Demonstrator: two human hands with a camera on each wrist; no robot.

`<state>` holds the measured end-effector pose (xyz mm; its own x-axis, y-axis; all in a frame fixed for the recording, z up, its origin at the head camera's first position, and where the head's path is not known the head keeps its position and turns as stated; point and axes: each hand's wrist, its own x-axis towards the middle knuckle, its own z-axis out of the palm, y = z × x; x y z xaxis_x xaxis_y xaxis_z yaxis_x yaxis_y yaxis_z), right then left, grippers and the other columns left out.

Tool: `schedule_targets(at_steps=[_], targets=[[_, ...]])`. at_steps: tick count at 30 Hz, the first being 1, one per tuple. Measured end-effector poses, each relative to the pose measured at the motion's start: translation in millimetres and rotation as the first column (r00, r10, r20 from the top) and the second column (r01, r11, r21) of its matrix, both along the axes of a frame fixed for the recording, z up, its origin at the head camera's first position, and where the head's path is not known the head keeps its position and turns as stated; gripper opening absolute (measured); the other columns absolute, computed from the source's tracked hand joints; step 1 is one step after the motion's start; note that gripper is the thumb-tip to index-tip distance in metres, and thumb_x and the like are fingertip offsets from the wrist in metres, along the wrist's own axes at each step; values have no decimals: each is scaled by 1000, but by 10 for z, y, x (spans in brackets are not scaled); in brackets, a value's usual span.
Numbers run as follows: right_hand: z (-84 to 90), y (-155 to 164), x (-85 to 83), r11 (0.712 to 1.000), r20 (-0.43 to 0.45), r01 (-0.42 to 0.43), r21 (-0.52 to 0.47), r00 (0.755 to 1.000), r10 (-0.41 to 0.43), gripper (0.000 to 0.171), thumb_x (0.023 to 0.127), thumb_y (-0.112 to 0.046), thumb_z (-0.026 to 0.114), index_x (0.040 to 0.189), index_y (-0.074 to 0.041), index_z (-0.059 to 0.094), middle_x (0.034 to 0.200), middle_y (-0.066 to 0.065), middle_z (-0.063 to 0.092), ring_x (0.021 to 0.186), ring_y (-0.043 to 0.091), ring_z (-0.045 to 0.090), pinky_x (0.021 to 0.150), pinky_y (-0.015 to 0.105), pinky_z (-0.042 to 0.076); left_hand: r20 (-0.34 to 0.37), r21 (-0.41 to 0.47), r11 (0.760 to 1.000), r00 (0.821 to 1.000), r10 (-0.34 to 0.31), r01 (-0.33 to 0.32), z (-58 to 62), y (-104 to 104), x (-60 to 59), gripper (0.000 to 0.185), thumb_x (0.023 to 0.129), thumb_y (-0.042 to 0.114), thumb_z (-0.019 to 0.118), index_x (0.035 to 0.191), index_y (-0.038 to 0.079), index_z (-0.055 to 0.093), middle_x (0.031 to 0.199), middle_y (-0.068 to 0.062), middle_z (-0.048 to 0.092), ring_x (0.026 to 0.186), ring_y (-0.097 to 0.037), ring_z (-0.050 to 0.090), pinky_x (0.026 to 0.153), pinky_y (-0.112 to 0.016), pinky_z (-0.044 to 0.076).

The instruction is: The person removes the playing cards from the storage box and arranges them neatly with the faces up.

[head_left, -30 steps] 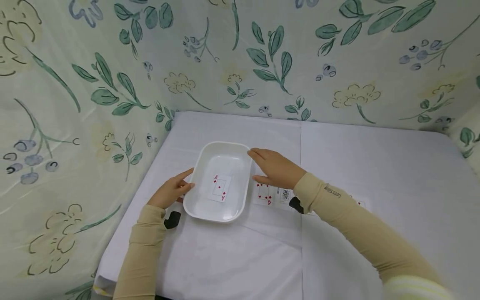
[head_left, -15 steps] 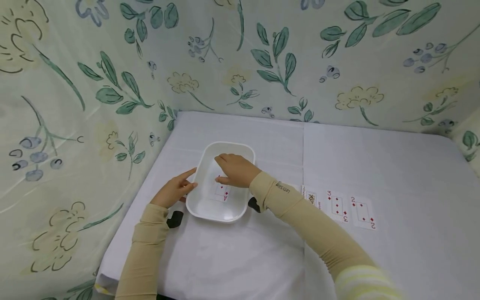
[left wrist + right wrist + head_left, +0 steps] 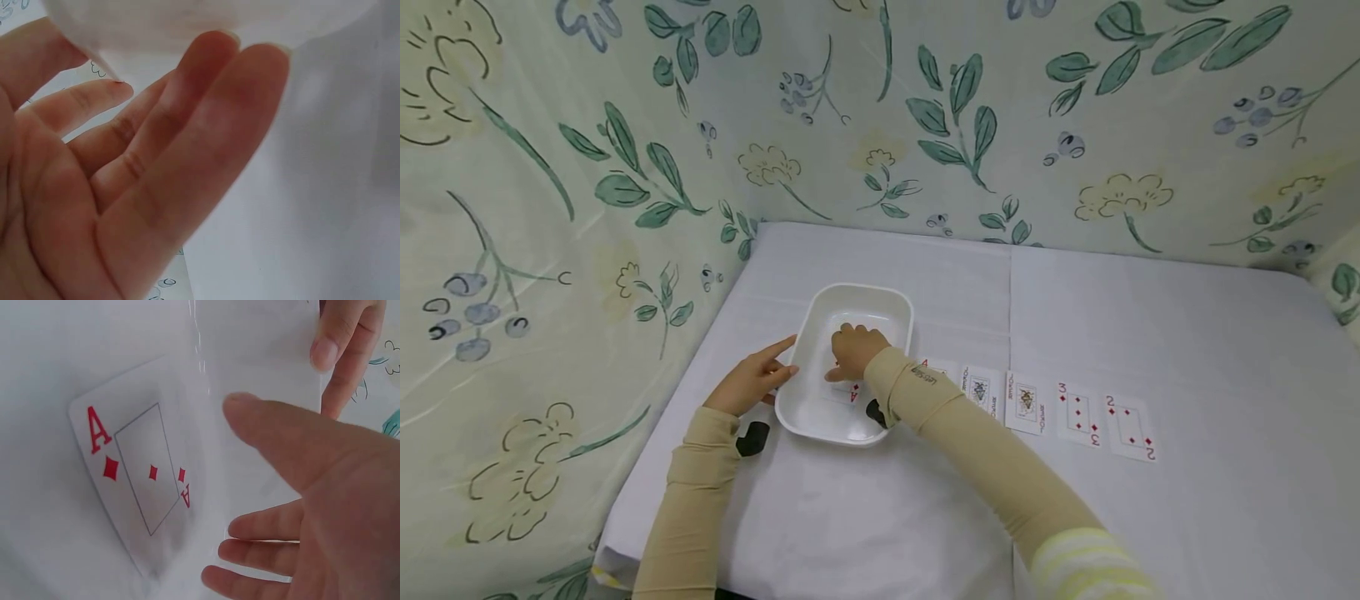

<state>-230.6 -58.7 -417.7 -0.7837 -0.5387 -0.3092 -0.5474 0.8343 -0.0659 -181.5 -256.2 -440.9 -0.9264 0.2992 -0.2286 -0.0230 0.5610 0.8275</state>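
An ace of diamonds (image 3: 134, 469) lies face up inside a white rectangular tray (image 3: 808, 417). My right hand (image 3: 856, 354) is over the tray and covers much of that card in the head view. In the right wrist view its fingers and thumb are spread apart beside the card, with nothing held. At the tray's left side, my left hand (image 3: 747, 383) pinches the rim. The thumb is on the inner side and the fingers touch the outer wall (image 3: 150, 62).
Right of the tray runs a row of cards: a partly hidden red card (image 3: 936, 365), two ornate picture cards, a three of diamonds (image 3: 1078, 414) and a two of diamonds (image 3: 1129, 427). A white cloth covers the table (image 3: 1187, 333). Floral fabric (image 3: 850, 125) hangs behind.
My right hand has moved left from beside the tray's right rim to inside the tray, then lower over the ace. The row of cards is uncovered. My left hand stays at the rim.
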Motion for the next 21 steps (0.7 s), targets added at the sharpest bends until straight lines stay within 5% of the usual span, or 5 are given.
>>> schedule_targets(at_steps=[9, 21], targets=[[-56, -31, 45, 993, 117, 56, 100, 991, -68, 50, 72, -54, 67, 106, -17, 62, 104, 3, 50, 90, 18, 48, 76, 34, 43, 2, -8, 1000, 1000, 7, -7, 9, 17, 11, 61, 91, 33, 53, 143, 21, 26, 94, -14, 62, 83, -24, 60, 62, -34, 53], [-237, -189, 18, 974, 43, 23, 225, 998, -34, 63, 63, -57, 73, 108, -15, 63, 102, 5, 46, 89, 19, 46, 74, 37, 43, -3, -27, 1000, 1000, 10, -10, 36, 22, 30, 60, 91, 31, 53, 144, 20, 25, 96, -17, 61, 85, -27, 59, 62, -33, 53]])
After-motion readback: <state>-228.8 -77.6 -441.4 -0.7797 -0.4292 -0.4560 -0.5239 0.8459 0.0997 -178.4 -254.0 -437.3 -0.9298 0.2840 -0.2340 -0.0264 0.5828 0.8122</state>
